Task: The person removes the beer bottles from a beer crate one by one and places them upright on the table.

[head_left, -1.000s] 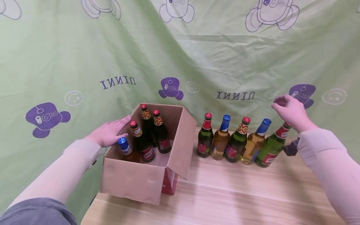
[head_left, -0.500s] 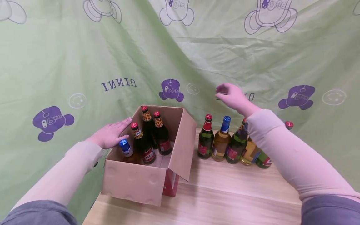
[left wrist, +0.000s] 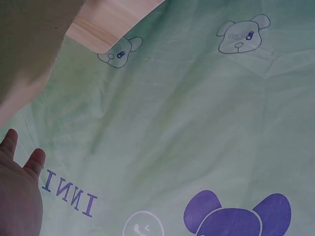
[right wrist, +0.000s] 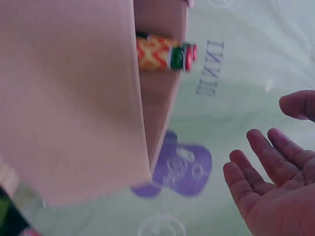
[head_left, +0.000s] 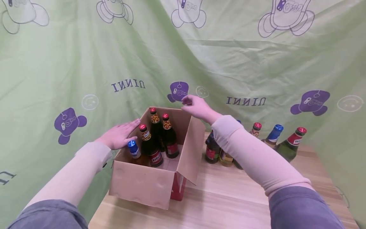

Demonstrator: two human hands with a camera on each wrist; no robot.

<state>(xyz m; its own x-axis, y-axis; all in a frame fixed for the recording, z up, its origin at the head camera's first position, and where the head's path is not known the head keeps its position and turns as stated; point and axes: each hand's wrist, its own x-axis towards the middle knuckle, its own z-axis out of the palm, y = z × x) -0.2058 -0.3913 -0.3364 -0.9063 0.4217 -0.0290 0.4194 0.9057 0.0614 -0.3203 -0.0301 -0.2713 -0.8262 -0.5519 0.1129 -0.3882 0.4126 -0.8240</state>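
My left hand (head_left: 118,136) rests along the left rim of a cardboard box (head_left: 141,185), fingers straight. In the left wrist view, only two digits and part of that hand (left wrist: 20,189) show. Over the box's far right corner hovers my right hand (head_left: 199,108); the right wrist view shows its fingers (right wrist: 273,164) loosely bent, holding nothing. Inside the box stand a blue-capped beer bottle (head_left: 133,150) and three red-capped dark green beer bottles (head_left: 155,155). One patterned bottle neck (right wrist: 156,53) appears past the box wall in the right wrist view.
Right of the box, several beer bottles with red or blue caps stand in a row, partly hidden behind my right forearm; a green one (head_left: 289,149) ends it. The box's flaps fold outward over the wooden table (head_left: 223,203). A green printed cloth (head_left: 246,70) hangs behind.
My right hand has swept left from above the bottle at the row's right end to the box's far right corner. My left hand stays on the box rim.
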